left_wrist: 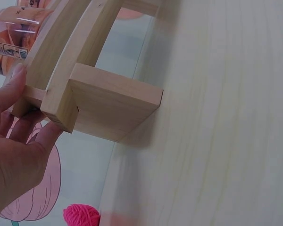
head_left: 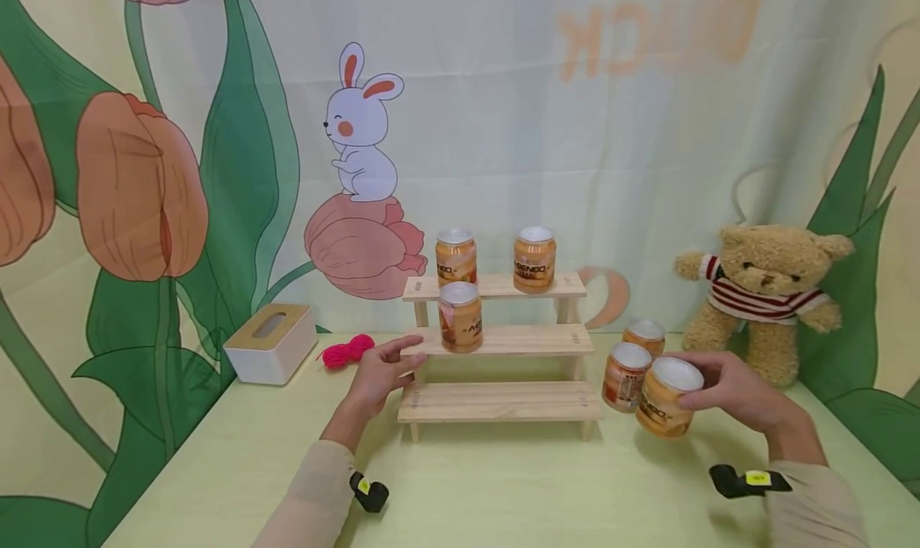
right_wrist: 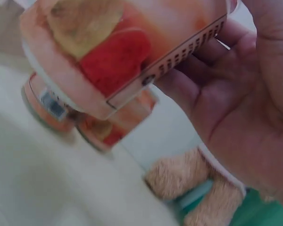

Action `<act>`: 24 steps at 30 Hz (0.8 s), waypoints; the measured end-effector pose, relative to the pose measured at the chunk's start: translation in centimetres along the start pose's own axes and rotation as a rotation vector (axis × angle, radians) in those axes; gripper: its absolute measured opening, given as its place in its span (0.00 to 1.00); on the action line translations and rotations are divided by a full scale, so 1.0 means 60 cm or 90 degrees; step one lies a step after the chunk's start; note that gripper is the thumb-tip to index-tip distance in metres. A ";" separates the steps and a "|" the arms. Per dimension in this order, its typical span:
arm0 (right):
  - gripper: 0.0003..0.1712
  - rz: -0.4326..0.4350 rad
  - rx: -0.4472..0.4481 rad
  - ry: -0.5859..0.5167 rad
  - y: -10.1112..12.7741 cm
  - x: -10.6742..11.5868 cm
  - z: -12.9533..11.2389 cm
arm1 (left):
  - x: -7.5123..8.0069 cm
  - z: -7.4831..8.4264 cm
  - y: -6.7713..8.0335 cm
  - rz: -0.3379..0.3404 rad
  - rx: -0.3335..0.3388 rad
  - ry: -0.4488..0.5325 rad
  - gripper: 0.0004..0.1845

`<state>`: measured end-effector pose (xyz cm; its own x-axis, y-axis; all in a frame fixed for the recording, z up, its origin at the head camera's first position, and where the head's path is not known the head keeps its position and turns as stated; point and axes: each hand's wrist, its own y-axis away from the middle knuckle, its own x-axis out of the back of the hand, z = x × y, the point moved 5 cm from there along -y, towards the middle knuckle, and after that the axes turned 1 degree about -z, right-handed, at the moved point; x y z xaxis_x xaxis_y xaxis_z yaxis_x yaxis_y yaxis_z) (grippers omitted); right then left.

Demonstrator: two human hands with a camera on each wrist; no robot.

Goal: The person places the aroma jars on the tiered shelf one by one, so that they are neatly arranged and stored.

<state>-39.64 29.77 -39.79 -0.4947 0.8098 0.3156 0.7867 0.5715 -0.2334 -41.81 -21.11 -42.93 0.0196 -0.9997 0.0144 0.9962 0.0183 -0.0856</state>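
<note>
My right hand [head_left: 733,390] grips an orange jar-shaped can [head_left: 663,404] with a pale lid. In the right wrist view its bottom is raised off the table, with the fingers behind it. Two similar cans, a nearer one [head_left: 624,379] and a farther one [head_left: 644,336], stand just left of it on the table. My left hand [head_left: 378,378] holds the left end of a three-step wooden shelf [head_left: 499,404], thumb above and fingers beneath in the left wrist view. On the top step stand a left can [head_left: 456,254] and a right can [head_left: 534,262]; another can [head_left: 461,320] occupies the middle step's left side.
A teddy bear [head_left: 765,292] in a striped shirt sits at the back right, behind the loose cans. Left of the shelf lie pink yarn [head_left: 347,351] and a white tissue box [head_left: 269,348] with a wooden top. A printed cloth [head_left: 474,133] hangs behind the table.
</note>
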 end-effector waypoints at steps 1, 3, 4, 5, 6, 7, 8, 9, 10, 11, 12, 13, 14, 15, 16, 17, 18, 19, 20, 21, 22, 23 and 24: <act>0.30 0.007 -0.003 0.010 -0.004 -0.004 -0.007 | 0.000 0.001 0.000 0.000 0.001 0.001 0.21; 0.30 0.022 -0.013 0.031 -0.014 -0.014 -0.021 | 0.000 0.002 0.001 0.000 0.002 0.005 0.21; 0.31 0.032 -0.017 0.045 -0.019 -0.019 -0.028 | 0.000 0.002 0.001 0.000 0.002 0.007 0.21; 0.32 0.043 -0.022 0.057 -0.024 -0.023 -0.034 | -0.001 0.003 0.002 0.000 0.001 0.006 0.21; 0.34 0.054 -0.029 0.065 -0.029 -0.029 -0.040 | -0.001 0.002 0.002 0.000 0.002 0.006 0.21; 0.35 0.063 -0.033 0.077 -0.033 -0.034 -0.045 | -0.001 0.002 0.002 0.000 0.002 0.005 0.21; 0.36 0.073 -0.040 0.085 -0.038 -0.039 -0.050 | 0.000 0.001 0.002 0.001 0.003 0.005 0.21; 0.37 0.080 -0.043 0.093 -0.043 -0.045 -0.055 | 0.000 0.001 0.002 0.001 0.003 0.004 0.21; 0.37 0.089 -0.046 0.106 -0.047 -0.050 -0.060 | 0.000 0.000 0.002 0.001 0.002 0.003 0.21; 0.38 0.096 -0.049 0.116 -0.050 -0.055 -0.065 | 0.000 -0.001 0.002 0.001 0.001 0.003 0.21; 0.38 0.104 -0.047 0.127 -0.055 -0.060 -0.070 | 0.000 -0.002 0.002 0.001 0.002 0.005 0.21; 0.38 0.111 -0.048 0.134 -0.059 -0.065 -0.075 | 0.001 -0.002 0.002 0.001 0.000 0.006 0.21; 0.38 0.120 -0.049 0.138 -0.063 -0.070 -0.079 | 0.001 -0.003 0.002 0.000 -0.003 0.006 0.21; 0.38 0.128 -0.046 0.142 -0.068 -0.076 -0.083 | 0.001 -0.003 0.002 0.000 -0.006 0.004 0.21; 0.37 0.138 -0.045 0.144 -0.071 -0.081 -0.087 | 0.000 -0.003 0.002 -0.002 -0.008 0.004 0.21; 0.36 0.145 -0.044 0.137 -0.075 -0.086 -0.091 | 0.000 -0.003 0.002 -0.002 -0.007 0.005 0.21; 0.35 0.152 -0.043 0.130 -0.079 -0.091 -0.093 | 0.000 -0.004 0.001 -0.003 -0.006 0.005 0.21; 0.34 0.157 -0.041 0.124 -0.083 -0.096 -0.096 | 0.000 -0.004 0.001 -0.003 -0.005 0.004 0.21; 0.34 0.160 -0.037 0.120 -0.086 -0.101 -0.099 | 0.000 -0.003 0.001 -0.003 -0.004 0.004 0.21; 0.33 0.163 -0.033 0.117 -0.090 -0.106 -0.102 | 0.000 -0.003 0.001 -0.004 -0.002 0.004 0.21; 0.33 0.165 -0.030 0.115 -0.093 -0.110 -0.105 | 0.000 -0.002 0.000 -0.004 -0.001 0.005 0.21; 0.33 0.165 -0.027 0.112 -0.097 -0.115 -0.108 | 0.000 -0.002 0.000 -0.004 -0.001 0.007 0.21; 0.32 0.167 -0.024 0.116 -0.101 -0.120 -0.110 | 0.000 -0.001 -0.001 -0.004 -0.004 0.005 0.21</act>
<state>-38.40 19.60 -34.55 -0.2016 0.8900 0.4090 0.8933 0.3383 -0.2960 -41.87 -21.11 -42.99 0.0122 -0.9999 0.0068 0.9958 0.0115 -0.0910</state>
